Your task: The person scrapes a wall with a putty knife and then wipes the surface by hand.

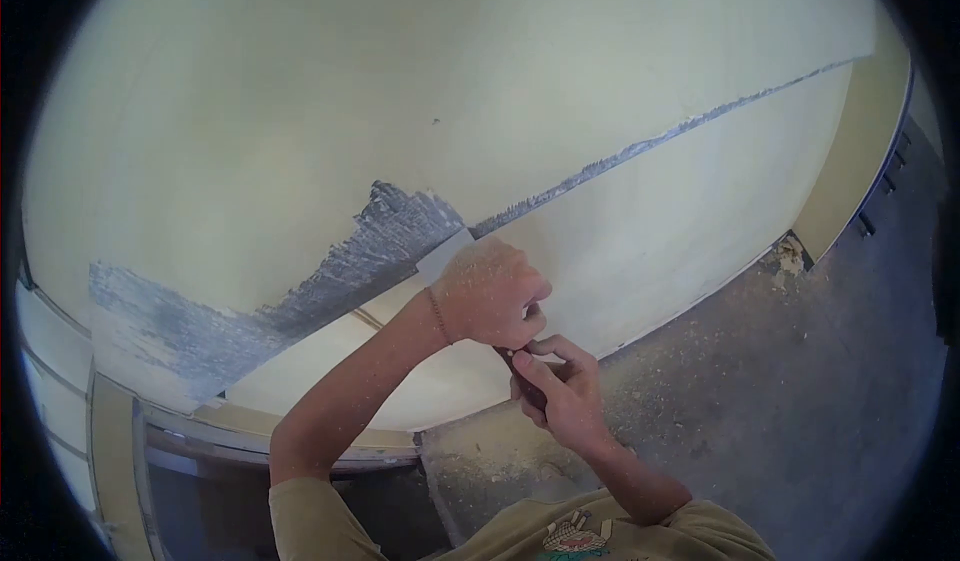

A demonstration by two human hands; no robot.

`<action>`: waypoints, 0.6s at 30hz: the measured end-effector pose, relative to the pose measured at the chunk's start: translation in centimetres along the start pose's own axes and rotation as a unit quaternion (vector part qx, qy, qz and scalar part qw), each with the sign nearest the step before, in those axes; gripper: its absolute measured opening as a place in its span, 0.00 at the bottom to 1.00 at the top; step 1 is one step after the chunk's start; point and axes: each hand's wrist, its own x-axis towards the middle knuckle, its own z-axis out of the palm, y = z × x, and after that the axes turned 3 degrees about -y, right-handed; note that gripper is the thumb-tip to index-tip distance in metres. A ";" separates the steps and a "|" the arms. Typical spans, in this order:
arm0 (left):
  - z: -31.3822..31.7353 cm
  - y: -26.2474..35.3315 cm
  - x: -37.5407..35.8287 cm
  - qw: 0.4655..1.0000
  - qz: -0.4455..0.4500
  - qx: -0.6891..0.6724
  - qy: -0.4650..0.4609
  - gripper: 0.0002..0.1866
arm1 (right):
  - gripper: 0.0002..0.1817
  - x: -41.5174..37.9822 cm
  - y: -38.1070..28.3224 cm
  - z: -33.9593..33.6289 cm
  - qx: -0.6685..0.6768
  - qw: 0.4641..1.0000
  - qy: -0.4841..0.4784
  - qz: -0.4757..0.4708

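Note:
A scraper with a pale, flat blade (445, 253) lies against the lower edge of a large cream-painted surface (270, 141). My left hand (490, 293), a thin bracelet at its wrist, is closed over the scraper just behind the blade and hides its middle. Below it, my right hand (568, 391) wraps round the dark brown handle (526, 373). Around and left of the blade, a rough grey patch (350, 266) shows where the cream coating is gone. Pale flecks speckle my left hand and forearm.
A narrow grey strip (640, 149) runs along the cream surface's edge to the upper right. Below that edge is another pale panel (690, 201). Flakes litter the grey floor (720, 381), with debris (790, 259) at a corner. A framed opening (240, 461) stands lower left.

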 end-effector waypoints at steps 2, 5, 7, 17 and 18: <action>-0.7 -0.3 -0.1 1.000 0.003 0.029 -0.009 0.10 | 0.08 0.2 0.0 0.4 -0.003 1.000 0.001 0.010; -4.1 -0.1 -0.2 0.998 -0.015 0.065 -0.011 0.09 | 0.08 2.8 -1.4 1.5 -0.001 0.995 -0.057 -0.076; -5.5 -0.6 -0.6 0.995 -0.037 0.091 -0.001 0.09 | 0.08 2.5 -1.5 2.4 0.021 0.996 -0.058 -0.060; -5.1 -0.5 -0.2 1.000 0.006 0.017 -0.021 0.08 | 0.06 1.1 -1.3 3.1 0.072 0.996 -0.046 -0.018; -5.2 -0.5 -0.2 1.000 0.004 0.009 -0.022 0.08 | 0.06 0.9 -1.4 2.9 0.071 0.997 -0.040 -0.008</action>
